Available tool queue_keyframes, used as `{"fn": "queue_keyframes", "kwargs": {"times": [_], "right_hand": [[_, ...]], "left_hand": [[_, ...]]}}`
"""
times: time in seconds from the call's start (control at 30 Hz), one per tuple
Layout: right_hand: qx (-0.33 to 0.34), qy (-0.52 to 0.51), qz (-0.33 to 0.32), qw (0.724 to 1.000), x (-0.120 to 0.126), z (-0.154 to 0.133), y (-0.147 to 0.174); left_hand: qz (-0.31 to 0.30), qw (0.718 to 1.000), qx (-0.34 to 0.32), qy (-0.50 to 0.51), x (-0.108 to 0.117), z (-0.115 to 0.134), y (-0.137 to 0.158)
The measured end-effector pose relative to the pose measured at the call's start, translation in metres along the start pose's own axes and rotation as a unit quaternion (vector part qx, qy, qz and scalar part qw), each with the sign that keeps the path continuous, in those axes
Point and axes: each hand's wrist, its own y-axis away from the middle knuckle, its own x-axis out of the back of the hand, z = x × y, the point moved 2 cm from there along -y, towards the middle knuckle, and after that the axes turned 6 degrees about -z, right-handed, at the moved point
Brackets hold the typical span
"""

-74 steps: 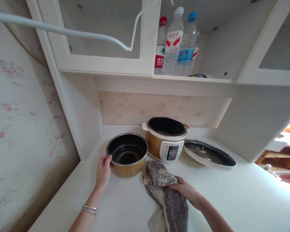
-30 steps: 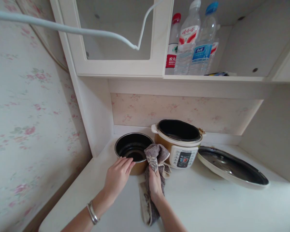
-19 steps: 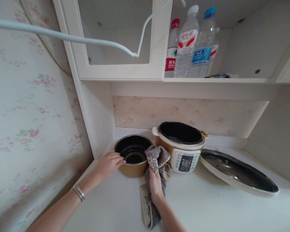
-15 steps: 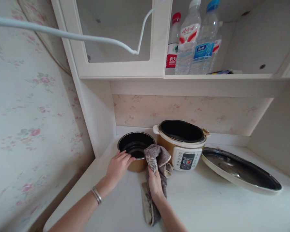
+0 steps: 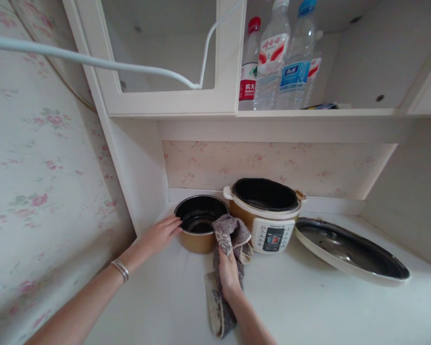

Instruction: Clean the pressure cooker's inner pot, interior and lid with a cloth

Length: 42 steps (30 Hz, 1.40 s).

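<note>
A round pot (image 5: 197, 242), gold outside and black inside, stands on the white counter. At its left rim is my left hand (image 5: 165, 230), fingers stretched out flat and seemingly touching the wall. My right hand (image 5: 229, 273) is closed round a grey-brown patterned towel (image 5: 233, 230), whose bunched top rests by the pot's right side. Part of the towel hangs down to the counter. Just behind the towel sits a gold and white rice cooker (image 5: 273, 235), its top uncovered and its inside dark.
A large oval lid (image 5: 352, 254) lies on the counter (image 5: 294, 306) right of the cooker. Several plastic bottles (image 5: 271, 67) stand in the cabinet above. A white cable (image 5: 136, 68) crosses in front of the cabinet door (image 5: 172, 103). Floral wallpaper (image 5: 50, 163) covers the left wall.
My left hand has moved left, from the pot's front rim to its left side. My right hand still grips the towel in about the same place. The view has shifted slightly.
</note>
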Motion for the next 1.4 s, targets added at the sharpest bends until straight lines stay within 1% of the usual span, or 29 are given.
{"fn": "queue_keyframes", "kwargs": {"times": [0.07,0.13,0.2,0.27,0.3,0.37,0.43,0.5,0.57,0.6,0.67,0.8,0.87,0.9,0.97,1.03,1.13,1.2,1.23,1.3,1.4], "right_hand": [[0.014,0.002,-0.001,1.000,0.000,0.000,-0.001],[0.024,0.006,-0.005,1.000,0.000,0.000,-0.001],[0.022,0.008,-0.005,1.000,0.001,0.001,-0.002],[0.014,0.005,0.005,1.000,0.002,0.003,-0.002],[0.010,0.002,0.011,1.000,0.003,0.004,-0.003],[0.003,-0.007,0.018,1.000,0.004,0.005,-0.003],[0.001,-0.012,0.013,1.000,0.004,0.006,-0.003],[-0.003,-0.011,0.004,1.000,0.003,0.005,-0.002],[-0.008,-0.009,0.000,1.000,0.003,0.005,-0.002],[-0.010,-0.008,-0.001,1.000,0.002,0.004,-0.002],[-0.007,-0.008,-0.001,1.000,0.002,0.004,-0.002],[0.007,0.000,0.002,1.000,0.003,0.003,-0.003],[0.005,0.004,0.012,1.000,0.004,0.004,-0.002],[0.003,0.005,0.015,1.000,0.004,0.004,-0.002],[0.003,0.004,0.013,1.000,0.005,0.003,-0.001],[0.004,0.005,0.005,1.000,0.005,0.003,0.001],[-0.005,0.007,0.010,1.000,0.006,0.002,0.001],[-0.009,0.010,0.014,1.000,0.006,0.002,0.001],[-0.008,0.014,0.014,1.000,0.006,0.001,0.001],[-0.005,0.022,0.013,1.000,0.006,0.001,0.001],[0.007,0.027,0.010,1.000,0.004,0.001,0.003]], "left_hand": [[0.009,1.000,0.014,-0.015,-0.004,0.013,0.002],[0.025,0.999,0.033,-0.026,-0.007,0.039,0.006],[0.042,0.998,0.042,-0.012,-0.008,0.067,0.012],[0.056,0.998,0.024,0.026,-0.006,0.085,0.018],[0.059,0.997,0.006,0.047,-0.003,0.088,0.021],[0.053,0.996,-0.023,0.074,0.002,0.078,0.022],[0.038,0.996,-0.026,0.078,0.007,0.054,0.019],[0.017,0.997,-0.016,0.071,0.009,0.026,0.012],[0.007,0.997,-0.012,0.071,0.007,0.009,0.007],[0.009,0.997,-0.012,0.075,0.006,0.007,0.005],[0.028,0.996,0.000,0.084,0.003,0.018,0.004],[0.057,0.991,0.056,0.106,-0.002,0.068,0.012],[0.057,0.988,0.048,0.132,0.000,0.084,0.016],[0.057,0.988,0.034,0.140,0.002,0.087,0.017],[0.060,0.990,0.004,0.126,0.008,0.079,0.016],[0.060,0.995,-0.010,0.081,0.015,0.057,0.012],[0.038,0.999,0.001,0.024,0.018,0.017,0.005],[0.016,1.000,0.008,0.024,0.014,0.000,0.002],[0.010,0.999,0.009,0.031,0.011,-0.003,0.002],[0.019,0.999,0.018,0.034,0.004,0.001,0.003],[0.066,0.996,0.052,-0.005,-0.006,0.025,0.004]]}}
